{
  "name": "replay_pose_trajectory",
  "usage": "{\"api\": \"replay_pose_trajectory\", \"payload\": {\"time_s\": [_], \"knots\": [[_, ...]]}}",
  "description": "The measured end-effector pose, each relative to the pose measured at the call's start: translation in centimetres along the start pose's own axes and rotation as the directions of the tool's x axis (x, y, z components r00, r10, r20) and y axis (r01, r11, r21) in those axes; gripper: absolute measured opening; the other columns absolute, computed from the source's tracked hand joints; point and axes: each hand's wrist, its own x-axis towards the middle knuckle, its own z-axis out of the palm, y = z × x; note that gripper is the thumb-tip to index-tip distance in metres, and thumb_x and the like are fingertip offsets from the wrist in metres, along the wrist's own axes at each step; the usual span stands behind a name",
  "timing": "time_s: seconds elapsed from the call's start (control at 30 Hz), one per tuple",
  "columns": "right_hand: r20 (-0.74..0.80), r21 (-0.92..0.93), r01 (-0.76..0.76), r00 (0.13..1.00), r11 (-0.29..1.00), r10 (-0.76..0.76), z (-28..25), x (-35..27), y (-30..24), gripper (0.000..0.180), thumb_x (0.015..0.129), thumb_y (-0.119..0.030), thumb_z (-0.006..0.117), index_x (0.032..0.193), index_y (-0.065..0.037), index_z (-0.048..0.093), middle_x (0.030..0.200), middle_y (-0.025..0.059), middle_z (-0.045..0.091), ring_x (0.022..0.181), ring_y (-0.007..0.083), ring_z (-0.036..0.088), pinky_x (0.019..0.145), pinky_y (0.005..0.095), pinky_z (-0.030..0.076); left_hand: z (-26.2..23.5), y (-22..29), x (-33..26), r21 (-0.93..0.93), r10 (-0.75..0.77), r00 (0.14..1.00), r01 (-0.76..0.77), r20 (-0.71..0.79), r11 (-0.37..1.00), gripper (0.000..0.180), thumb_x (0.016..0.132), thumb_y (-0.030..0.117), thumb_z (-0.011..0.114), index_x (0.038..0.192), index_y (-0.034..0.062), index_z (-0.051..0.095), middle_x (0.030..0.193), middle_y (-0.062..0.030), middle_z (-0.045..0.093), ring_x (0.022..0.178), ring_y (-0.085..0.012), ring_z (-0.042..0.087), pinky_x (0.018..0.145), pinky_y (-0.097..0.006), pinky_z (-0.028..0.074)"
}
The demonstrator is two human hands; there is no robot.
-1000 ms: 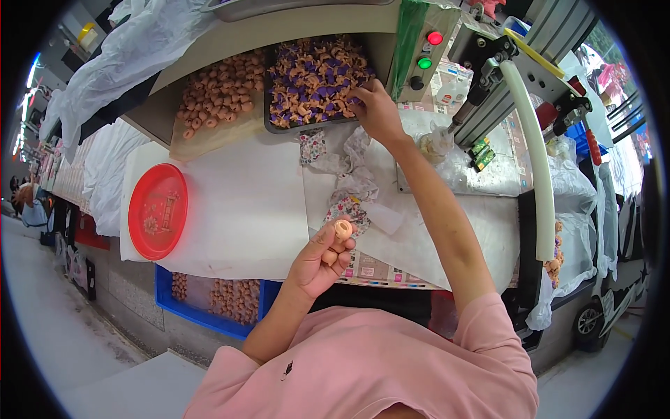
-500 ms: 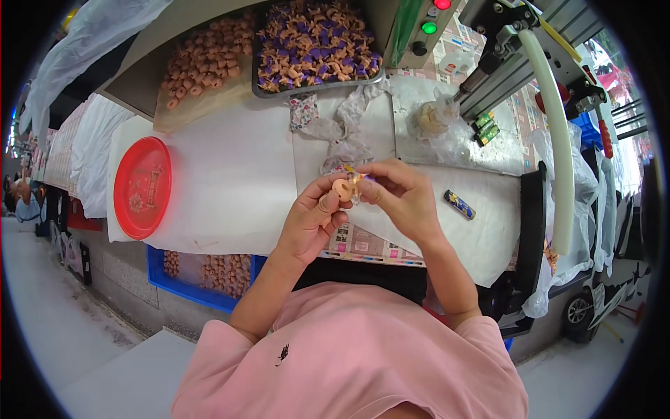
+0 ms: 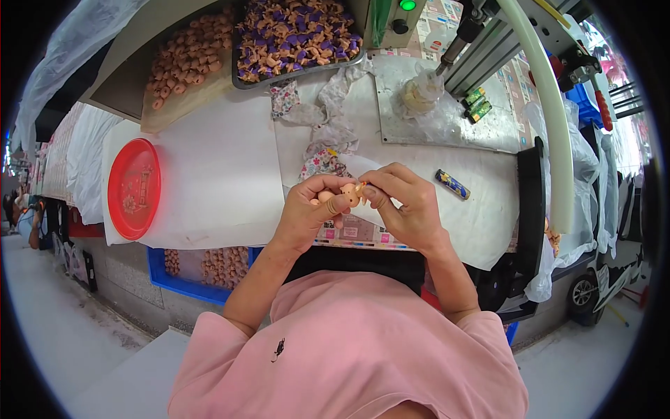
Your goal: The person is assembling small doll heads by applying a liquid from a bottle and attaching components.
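Over the table's near edge, both my hands meet around a small peach-coloured toy head (image 3: 351, 196) with dark dots for features. My left hand (image 3: 301, 214) is closed on it with thumb and fingers. Another rounded peach piece (image 3: 324, 197) shows among the left fingers. My right hand (image 3: 407, 207) is closed in a pinch at the head's right side, where a small orange-yellow piece (image 3: 363, 188) partly shows. The fingertips hide how the pieces join. Just beyond my hands lies a crumpled floral cloth (image 3: 323, 163).
A red oval tray (image 3: 115, 224) stands left. At the back are piled peach heads (image 3: 185, 59) and a dark tray (image 3: 301, 75) of peach-and-purple figures. Right are a blue-gold cylinder (image 3: 452, 184), green cylinders (image 3: 477, 105), a bagged jar (image 3: 419, 96) and a press (image 3: 457, 46). Below-left sits a blue bin (image 3: 183, 284).
The toy head has turned: its round opening faced me before, and now its dotted side shows. The right fingers stay at its side. The whole view has shifted slightly.
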Motion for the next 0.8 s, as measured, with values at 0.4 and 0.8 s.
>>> {"api": "replay_pose_trajectory", "payload": {"time_s": [0.4,0.8], "knots": [[-0.064,0.115,-0.112,0.991,0.987,0.120,0.5,-1.6,0.1,0.016,0.087,-0.002,0.062,0.102,0.002,0.066,0.081,0.0096,0.062,0.060,0.0126,0.061,0.051,0.0221,0.049,1.3,-0.2,0.4,0.021,0.023,1.000,-0.024,0.014,0.999,0.025,0.081,0.012,0.072,0.102,0.0003,0.064,0.086,-0.0052,0.065,0.067,-0.0068,0.059,0.050,-0.019,0.051],[-0.106,-0.153,0.068,0.991,0.986,-0.085,1.5,-2.2,1.3,0.021,0.087,-0.001,0.061,0.107,0.002,0.064,0.074,0.0091,0.060,0.050,0.0115,0.056,0.043,0.0239,0.044,1.1,0.6,0.2,-0.044,-0.168,0.986,0.168,0.012,0.985,0.023,0.083,0.016,0.072,0.098,0.0003,0.064,0.084,-0.0055,0.065,0.062,-0.0075,0.058,0.049,-0.019,0.050]]}}
